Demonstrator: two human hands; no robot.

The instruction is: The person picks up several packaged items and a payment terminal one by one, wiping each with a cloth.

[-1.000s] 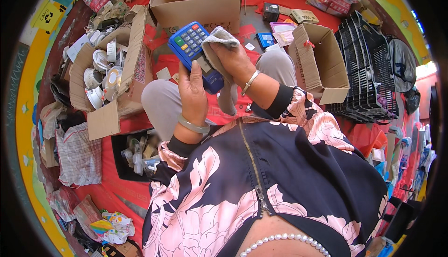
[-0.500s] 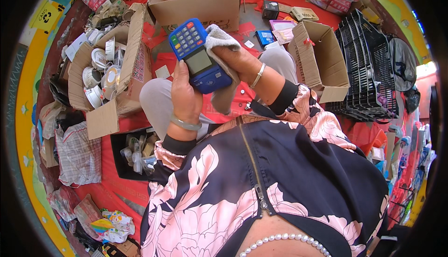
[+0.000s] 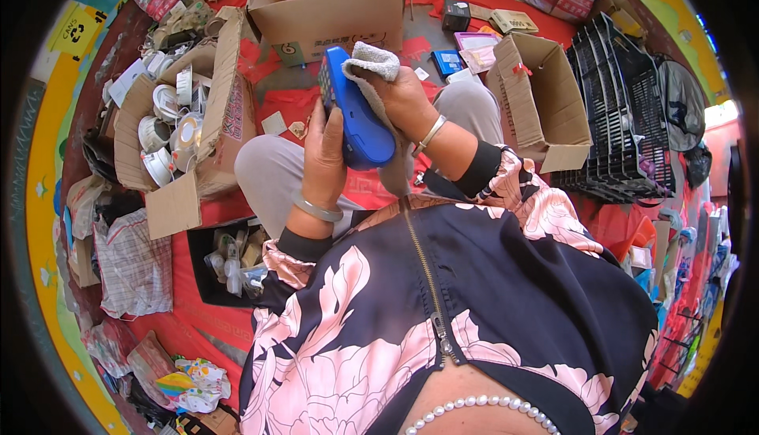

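My left hand (image 3: 324,154) grips a blue hand-held card terminal (image 3: 356,115) from its left side, turned so that its blue back and side face me. My right hand (image 3: 407,103) presses a grey cloth (image 3: 373,62) against the terminal's top and right side; the cloth hangs down behind the device. Both wrists carry silver bangles. The terminal's keypad is mostly hidden now. I sit with grey-trousered knees below my hands.
An open cardboard box (image 3: 332,8) stands ahead, another box (image 3: 541,95) to the right, and a box holding white tape rolls (image 3: 170,131) to the left. A black plastic crate (image 3: 624,119) is at far right. A black tray of small parts (image 3: 229,265) lies by my left knee.
The terminal has been turned from screen-up to its blue back and side facing me, and lifted nearer. The cloth hand has slid over its top.
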